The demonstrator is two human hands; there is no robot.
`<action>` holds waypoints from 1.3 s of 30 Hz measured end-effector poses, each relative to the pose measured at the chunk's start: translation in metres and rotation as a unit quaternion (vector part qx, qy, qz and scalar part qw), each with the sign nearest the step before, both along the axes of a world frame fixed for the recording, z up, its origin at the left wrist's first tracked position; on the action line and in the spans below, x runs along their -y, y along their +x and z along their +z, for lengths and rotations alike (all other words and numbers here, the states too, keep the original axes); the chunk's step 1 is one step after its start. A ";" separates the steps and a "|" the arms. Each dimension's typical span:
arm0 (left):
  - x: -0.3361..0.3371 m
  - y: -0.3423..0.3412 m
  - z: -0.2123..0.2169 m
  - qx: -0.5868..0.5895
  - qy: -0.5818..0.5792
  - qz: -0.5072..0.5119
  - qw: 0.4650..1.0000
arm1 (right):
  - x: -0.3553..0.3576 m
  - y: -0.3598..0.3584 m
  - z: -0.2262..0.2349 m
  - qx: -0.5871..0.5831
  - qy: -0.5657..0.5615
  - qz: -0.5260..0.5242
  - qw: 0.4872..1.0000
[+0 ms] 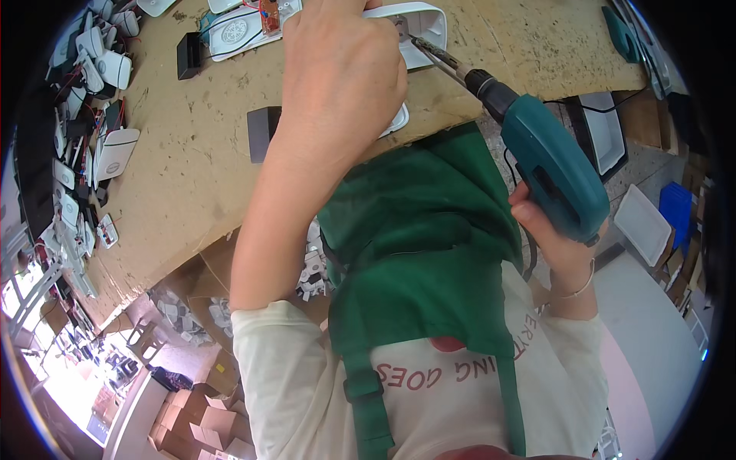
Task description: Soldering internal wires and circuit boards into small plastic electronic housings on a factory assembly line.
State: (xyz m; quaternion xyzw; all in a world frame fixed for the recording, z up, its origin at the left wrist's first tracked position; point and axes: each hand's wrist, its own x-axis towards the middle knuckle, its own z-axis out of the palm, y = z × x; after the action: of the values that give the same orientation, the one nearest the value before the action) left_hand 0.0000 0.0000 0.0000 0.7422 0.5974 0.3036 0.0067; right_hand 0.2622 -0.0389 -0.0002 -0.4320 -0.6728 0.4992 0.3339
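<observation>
My left hand point(345, 73) is closed over a white plastic housing point(435, 21) at the table's near edge. Its fingertips are mostly hidden beneath the hand. In my right hand point(548, 230) is a teal drill-shaped power tool point(556, 157) with a black nose and a long thin bit. The bit slants up and left, its tip at the inside of the housing. To the left of my hand lies an opened white casing point(238, 34) with a reddish circuit board point(270, 15) and wires. Another white part point(399, 120) shows partly beneath my left hand.
Two black blocks point(188, 55) point(263, 133) stand on the worn wooden table point(176, 176). Piled white devices and wires point(92, 69) line its left side. A teal object point(619, 34) lies at the far right. Below are cardboard boxes point(203, 422) and a white tray point(645, 218).
</observation>
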 end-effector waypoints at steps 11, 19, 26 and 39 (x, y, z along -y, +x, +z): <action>-0.007 -0.003 -0.001 -0.003 0.008 0.006 1.000 | -0.006 -0.008 -0.002 0.056 0.054 0.014 0.997; -0.016 -0.016 0.001 0.006 0.004 0.012 1.000 | -0.017 -0.027 0.007 0.066 0.047 0.022 0.996; -0.027 -0.036 0.001 0.008 0.006 -0.002 1.000 | -0.029 -0.045 0.009 0.082 0.073 0.037 0.993; -0.002 -0.025 -0.024 0.010 0.013 0.005 1.000 | 0.001 -0.033 -0.016 0.065 0.065 0.026 0.995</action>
State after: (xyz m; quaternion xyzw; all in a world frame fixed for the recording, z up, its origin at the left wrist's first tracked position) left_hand -0.0250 0.0016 -0.0238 0.7366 0.5967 0.3184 0.0016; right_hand 0.2291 -0.0399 -0.0157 -0.4234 -0.7351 0.4335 0.3042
